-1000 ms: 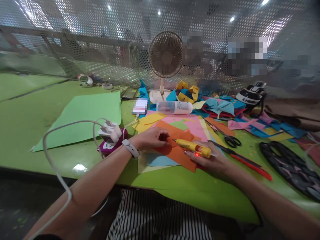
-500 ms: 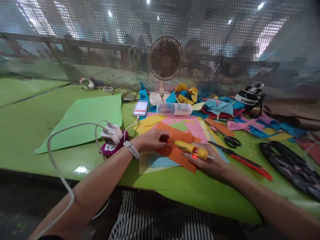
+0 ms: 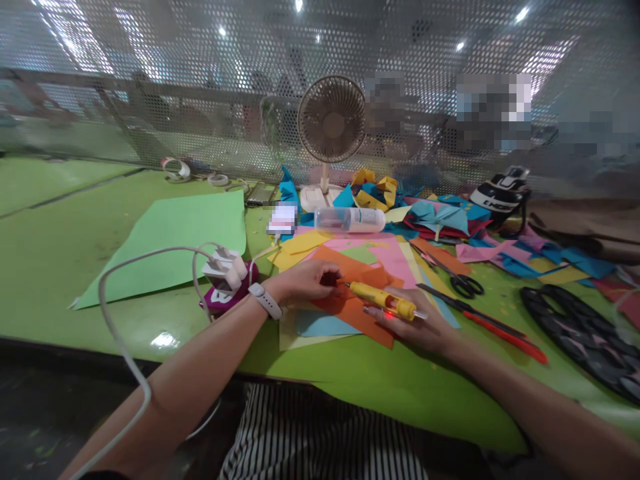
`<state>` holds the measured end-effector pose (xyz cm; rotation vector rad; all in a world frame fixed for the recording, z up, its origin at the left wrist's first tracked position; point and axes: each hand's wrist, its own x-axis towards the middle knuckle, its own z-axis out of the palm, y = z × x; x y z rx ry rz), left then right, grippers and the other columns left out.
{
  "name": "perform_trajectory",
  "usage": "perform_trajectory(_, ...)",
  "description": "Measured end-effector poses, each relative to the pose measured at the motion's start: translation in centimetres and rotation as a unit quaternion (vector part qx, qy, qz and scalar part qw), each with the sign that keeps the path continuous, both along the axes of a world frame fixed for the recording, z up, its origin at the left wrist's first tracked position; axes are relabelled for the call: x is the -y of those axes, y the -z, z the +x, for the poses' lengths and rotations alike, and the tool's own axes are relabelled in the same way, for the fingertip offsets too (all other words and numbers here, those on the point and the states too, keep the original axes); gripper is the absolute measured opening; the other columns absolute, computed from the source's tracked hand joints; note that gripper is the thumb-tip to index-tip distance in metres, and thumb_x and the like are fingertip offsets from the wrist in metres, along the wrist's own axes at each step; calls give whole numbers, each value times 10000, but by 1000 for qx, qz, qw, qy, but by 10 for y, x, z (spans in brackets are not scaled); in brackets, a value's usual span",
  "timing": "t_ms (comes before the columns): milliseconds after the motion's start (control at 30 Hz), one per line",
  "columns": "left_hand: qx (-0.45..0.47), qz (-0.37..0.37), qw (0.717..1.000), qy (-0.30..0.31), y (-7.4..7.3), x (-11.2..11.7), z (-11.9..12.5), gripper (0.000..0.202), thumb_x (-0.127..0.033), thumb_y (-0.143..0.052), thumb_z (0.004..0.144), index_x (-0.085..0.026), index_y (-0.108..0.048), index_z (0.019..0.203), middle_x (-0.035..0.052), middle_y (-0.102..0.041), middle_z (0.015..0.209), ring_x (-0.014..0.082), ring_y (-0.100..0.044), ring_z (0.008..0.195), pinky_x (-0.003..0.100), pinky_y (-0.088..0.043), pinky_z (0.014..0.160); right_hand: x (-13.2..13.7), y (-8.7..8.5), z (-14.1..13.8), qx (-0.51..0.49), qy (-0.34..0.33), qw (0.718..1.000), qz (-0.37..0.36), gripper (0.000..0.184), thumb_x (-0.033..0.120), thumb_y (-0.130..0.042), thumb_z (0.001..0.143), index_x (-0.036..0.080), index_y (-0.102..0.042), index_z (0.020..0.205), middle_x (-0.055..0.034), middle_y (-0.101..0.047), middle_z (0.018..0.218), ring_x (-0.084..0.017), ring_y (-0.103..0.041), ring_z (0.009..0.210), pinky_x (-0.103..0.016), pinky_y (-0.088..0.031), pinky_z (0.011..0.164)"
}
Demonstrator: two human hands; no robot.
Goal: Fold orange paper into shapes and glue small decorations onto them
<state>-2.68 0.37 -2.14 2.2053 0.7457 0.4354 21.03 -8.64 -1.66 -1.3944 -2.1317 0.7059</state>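
My right hand [image 3: 417, 323] grips a yellow glue gun [image 3: 384, 299] with a small red light, its tip aimed left at an orange paper piece [image 3: 357, 310]. My left hand [image 3: 303, 281], with a white watch on the wrist, pinches the orange paper right at the gun's tip. The orange piece lies on a pale blue and a cream sheet near the green table's front edge [image 3: 400, 393].
Black scissors [image 3: 453, 273] and a red-handled cutter [image 3: 493, 323] lie right of my hands. A white fan [image 3: 331, 127], a clear bottle [image 3: 350, 219], coloured paper scraps, a large green sheet [image 3: 175, 240], a charger block with cable [image 3: 225, 277] and a black round tray [image 3: 583, 333] surround them.
Both hands and the glue gun stay nearly in place; the gun's tip has edged slightly closer to my left fingers. The view shifted a little.
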Motion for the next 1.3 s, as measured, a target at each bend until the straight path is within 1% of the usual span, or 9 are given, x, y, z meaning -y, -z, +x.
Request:
perform_trajectory(300,-7,8,1000,10,4,-3,0,287,-420,-584,812,-152,-612,910,16,-601,762,128,-520,658,248,-390,596,1,-2,-1,-4,0,1000,-1,276,391,-583,816,196,-473,654,28,-494,580,-105,-430,508,-237,-314,469)
perform_trajectory(600,-17,16,1000,7,1,-1,1,265,-417,-585,809,-162,-594,883,5,-580,771,122,-493,655,241,-366,587,0,-4,-2,1,-17,1000,13,325,450,-559,835,190,-488,654,22,-516,584,-105,-447,505,-231,-324,463)
perform_trajectory(700,-13,13,1000,9,2,-1,1,237,-387,-583,809,-161,-591,881,6,-578,772,122,-488,657,243,-367,595,0,-3,-1,-1,-19,1000,13,324,456,-557,840,189,-499,665,19,-532,588,-102,-452,498,-231,-327,461)
perform_trajectory(900,-5,-3,1000,13,2,-1,1,226,-379,-579,809,-162,-588,873,-1,-568,754,120,-490,656,238,-365,586,1,0,0,-15,-22,1000,0,295,447,-565,840,187,-538,703,4,-575,622,-109,-504,512,-226,-350,459)
perform_trajectory(1067,-11,11,1000,10,2,-1,1,218,-370,-579,809,-165,-593,883,3,-582,773,124,-501,670,243,-368,593,1,1,0,-20,-30,999,1,258,418,-572,838,189,-548,720,0,-582,626,-113,-513,513,-225,-364,458)
perform_trajectory(1300,-20,20,1000,8,-1,0,1,257,-408,-576,808,-160,-598,872,6,-584,765,126,-498,662,240,-366,583,0,3,1,-15,-31,999,15,261,421,-582,825,191,-545,707,4,-579,624,-116,-513,508,-228,-358,454)
